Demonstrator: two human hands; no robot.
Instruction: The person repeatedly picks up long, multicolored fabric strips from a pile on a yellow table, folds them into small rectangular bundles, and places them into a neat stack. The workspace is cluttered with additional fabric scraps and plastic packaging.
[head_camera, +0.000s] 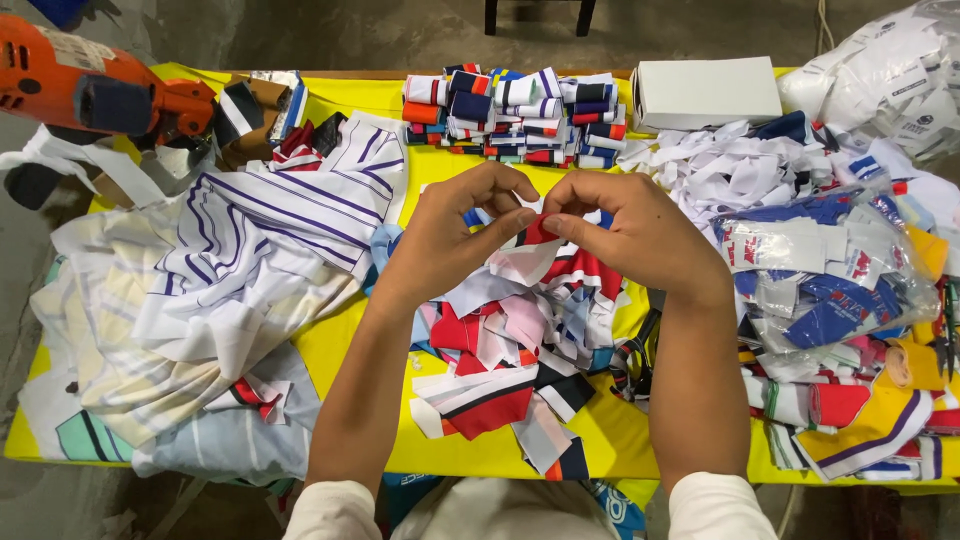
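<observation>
Both hands pinch one small red fabric scrap (540, 232) between them: left hand (447, 235) and right hand (630, 232). A scrap pile (510, 350) lies directly beneath, on the yellow table (345, 345).

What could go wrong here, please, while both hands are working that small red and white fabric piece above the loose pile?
The fabric piece is pinched only at the fingertips of the left hand and right hand, so it might slip into the pile of scraps beneath and be hard to pick out. The black scissors lie close beside the right forearm and could perhaps be knocked off the yellow table.
</observation>
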